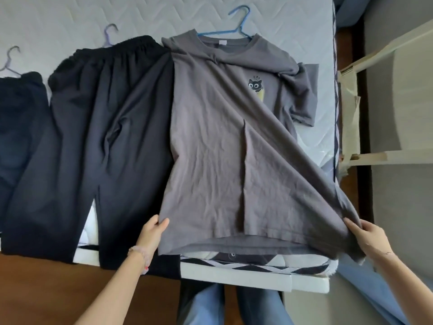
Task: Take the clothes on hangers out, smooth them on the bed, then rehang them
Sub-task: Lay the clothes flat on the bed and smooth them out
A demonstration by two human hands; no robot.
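Observation:
A grey T-shirt (218, 141) with a small black cat print lies front up on the bed (70, 22), still on its blue hanger (236, 26) at the collar. My left hand (153, 232) pinches the shirt's lower left hem corner. My right hand (367, 235) grips the lower right hem corner, pulling the cloth taut and slightly lifted off the mattress. A long fold runs down the shirt's middle. The right sleeve is bunched up.
Black trousers (100, 137) on a purple hanger (109, 34) lie left of the shirt, their legs hanging over the bed's front edge. Another dark garment (18, 127) with a hanger is at far left. A pale wooden chair (386, 102) stands right of the bed.

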